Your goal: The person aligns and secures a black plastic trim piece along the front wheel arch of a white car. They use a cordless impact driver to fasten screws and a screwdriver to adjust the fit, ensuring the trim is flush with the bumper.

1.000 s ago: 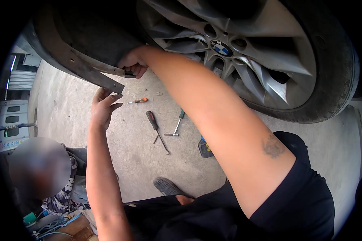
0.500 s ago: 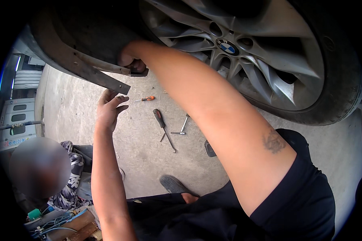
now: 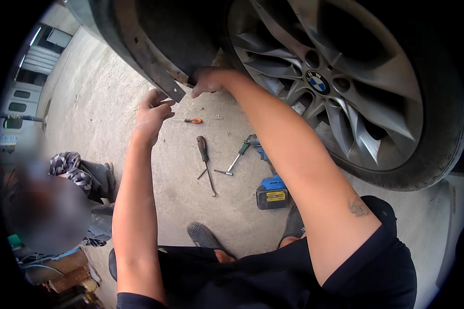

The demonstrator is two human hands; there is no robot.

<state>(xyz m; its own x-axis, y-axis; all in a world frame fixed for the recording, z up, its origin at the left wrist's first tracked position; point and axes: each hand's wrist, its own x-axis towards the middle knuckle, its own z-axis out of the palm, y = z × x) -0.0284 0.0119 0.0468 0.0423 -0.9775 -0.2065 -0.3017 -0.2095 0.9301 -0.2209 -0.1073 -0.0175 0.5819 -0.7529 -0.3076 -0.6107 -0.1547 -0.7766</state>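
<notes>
At the lower end of the dark bumper edge (image 3: pixel 165 82), beside the wheel, my left hand (image 3: pixel 153 117) has its fingers curled against the strip from below. My right hand (image 3: pixel 211 81) is bent round the lower rim of the black wheel-arch liner (image 3: pixel 183 38), just right of that strip end; part of its fingers is hidden. A small gap shows between the strip and the liner. On the concrete under my hands lie a small orange-handled screwdriver (image 3: pixel 193 121), a hooked tool with a dark handle (image 3: pixel 203 149) and a green-handled T-shaped tool (image 3: pixel 237 156).
The car wheel (image 3: pixel 319 82) with silver spokes fills the upper right. A blue cordless power tool (image 3: pixel 272 193) stands partly under my right forearm. A person in a patterned sleeve (image 3: pixel 69 167) crouches at the left, near wood pieces and cables (image 3: pixel 59 265). A white vehicle (image 3: pixel 23 103) stands beyond.
My view has shifted, bringing the blue power tool into sight. My left hand's spread fingers have curled at the strip end. My right hand has come out lower along the liner.
</notes>
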